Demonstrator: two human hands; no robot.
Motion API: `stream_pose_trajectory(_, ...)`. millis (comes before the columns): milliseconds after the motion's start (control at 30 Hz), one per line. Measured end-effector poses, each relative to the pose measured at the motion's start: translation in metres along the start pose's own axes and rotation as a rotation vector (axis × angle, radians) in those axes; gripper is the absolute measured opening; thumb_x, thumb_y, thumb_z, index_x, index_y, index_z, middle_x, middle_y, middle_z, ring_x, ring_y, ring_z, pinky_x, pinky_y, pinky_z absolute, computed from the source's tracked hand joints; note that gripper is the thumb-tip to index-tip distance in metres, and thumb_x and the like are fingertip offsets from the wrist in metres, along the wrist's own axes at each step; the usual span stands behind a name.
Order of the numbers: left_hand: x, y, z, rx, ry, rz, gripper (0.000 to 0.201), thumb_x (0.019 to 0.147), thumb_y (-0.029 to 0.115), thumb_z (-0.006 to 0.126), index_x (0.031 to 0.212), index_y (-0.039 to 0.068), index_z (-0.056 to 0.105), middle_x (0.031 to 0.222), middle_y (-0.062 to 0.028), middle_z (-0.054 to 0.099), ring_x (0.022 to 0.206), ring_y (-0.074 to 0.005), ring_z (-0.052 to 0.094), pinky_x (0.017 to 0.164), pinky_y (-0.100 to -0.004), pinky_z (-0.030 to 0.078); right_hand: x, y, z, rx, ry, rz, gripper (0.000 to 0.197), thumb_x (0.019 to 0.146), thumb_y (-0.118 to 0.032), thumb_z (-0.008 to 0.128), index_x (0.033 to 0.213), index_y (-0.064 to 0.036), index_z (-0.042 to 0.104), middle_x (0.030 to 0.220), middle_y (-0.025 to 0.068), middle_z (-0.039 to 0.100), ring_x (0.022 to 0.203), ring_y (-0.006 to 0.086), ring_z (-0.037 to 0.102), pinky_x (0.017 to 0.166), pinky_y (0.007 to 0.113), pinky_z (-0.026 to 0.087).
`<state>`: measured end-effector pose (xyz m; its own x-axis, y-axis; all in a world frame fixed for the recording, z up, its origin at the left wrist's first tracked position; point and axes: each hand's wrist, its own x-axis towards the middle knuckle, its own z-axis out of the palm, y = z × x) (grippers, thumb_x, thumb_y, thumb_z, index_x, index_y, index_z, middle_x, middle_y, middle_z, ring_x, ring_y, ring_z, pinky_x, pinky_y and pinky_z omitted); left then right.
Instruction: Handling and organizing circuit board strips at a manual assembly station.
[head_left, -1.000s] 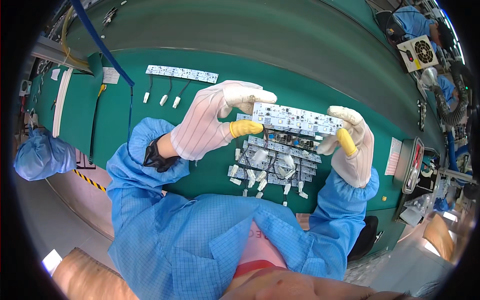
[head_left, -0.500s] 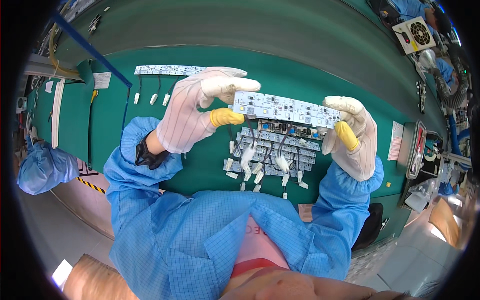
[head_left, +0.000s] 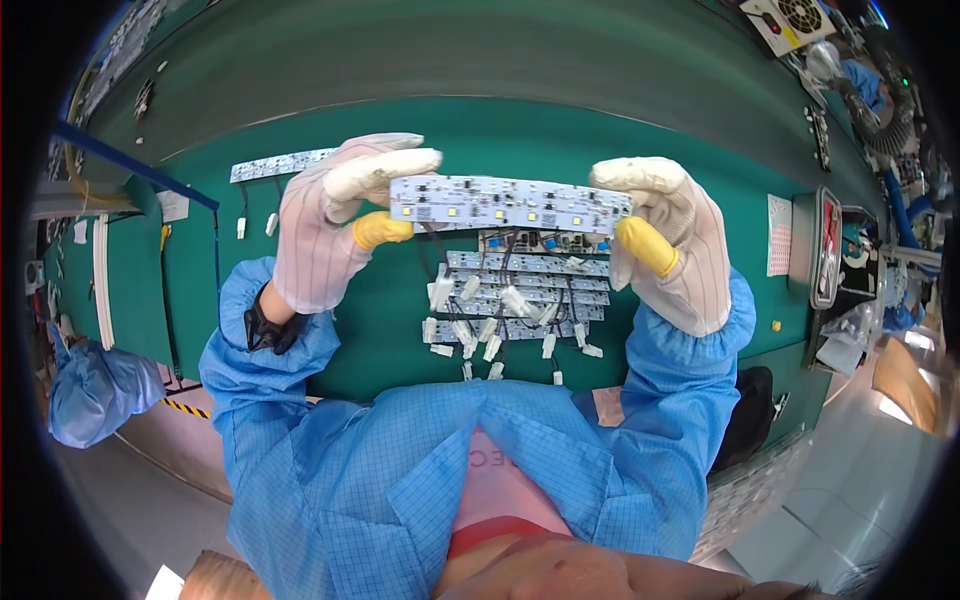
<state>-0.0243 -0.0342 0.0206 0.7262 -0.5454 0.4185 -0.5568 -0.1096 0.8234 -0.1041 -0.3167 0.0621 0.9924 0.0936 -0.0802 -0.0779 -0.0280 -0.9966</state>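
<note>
A long white LED circuit board [head_left: 510, 204] is held up level above the bench, its component side in view and dark leads with white plugs dangling below. My left hand [head_left: 345, 220], in a white striped glove with a yellow thumb cover, pinches the board's left end. At the other end, my right hand [head_left: 675, 240], gloved the same way, grips the board between fingers and thumb. Under it on the green mat lie several similar boards [head_left: 530, 283] in rows, their white connectors [head_left: 493, 347] toward me. Another board [head_left: 280, 165] lies at the far left, partly behind my left hand.
A metal tray [head_left: 826, 248] stands at the right beside a printed sheet [head_left: 780, 235]. A blue cord [head_left: 135, 160] stretches across the upper left. A blue-sleeved arm [head_left: 100, 385] shows at the left edge. A fan unit [head_left: 788, 22] sits at the far right.
Both hands still hold the board; it appears further left in the view and more level. The whole scene has shifted too, as the head view moved.
</note>
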Motion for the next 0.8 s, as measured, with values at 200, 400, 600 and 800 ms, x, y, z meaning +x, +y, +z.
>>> stream_pose_trajectory(200,0.001,-0.003,0.006,-0.084,0.076,-0.090,0.051,0.083,0.041,0.063,0.113,0.001,0.063,0.110,-0.0126,0.062,0.092,-0.0174,0.062,0.081,-0.0273,0.047,0.002,0.001,0.004,-0.021,-0.029,-0.065,0.042,0.083,-0.019,0.071,0.115,0.0023,0.053,0.086,0.0058,0.063,0.062,0.0075,0.059,0.053,0.018,0.044)
stream_pose_trajectory(400,0.002,-0.004,0.005,0.032,-0.008,-0.197,0.061,0.084,0.053,0.056,0.115,0.001,0.062,0.115,-0.0112,0.061,0.095,-0.0171,0.062,0.083,-0.0267,0.046,0.001,-0.004,-0.005,0.067,-0.197,-0.071,0.041,0.089,-0.017,0.064,0.121,0.0026,0.048,0.097,0.0132,0.063,0.080,0.0121,0.061,0.056,0.020,0.049)
stream_pose_trajectory(600,-0.001,0.000,0.004,-0.065,0.038,-0.210,0.056,0.082,0.047,0.062,0.114,0.001,0.062,0.114,-0.0120,0.061,0.093,-0.0168,0.062,0.081,-0.0276,0.048,0.004,0.000,0.002,-0.067,-0.038,-0.106,0.039,0.085,-0.022,0.067,0.114,0.0009,0.055,0.077,0.0064,0.063,0.056,0.0074,0.057,0.052,0.019,0.043)
stream_pose_trajectory(800,-0.006,0.005,0.000,0.003,0.028,-0.074,0.049,0.080,0.035,0.066,0.113,0.000,0.062,0.110,-0.0144,0.062,0.090,-0.0197,0.063,0.077,-0.0261,0.049,0.011,0.009,-0.004,-0.219,-0.038,-0.081,0.030,0.086,-0.013,0.057,0.114,-0.0031,0.056,0.081,0.0071,0.062,0.058,0.0093,0.057,0.057,0.023,0.046)
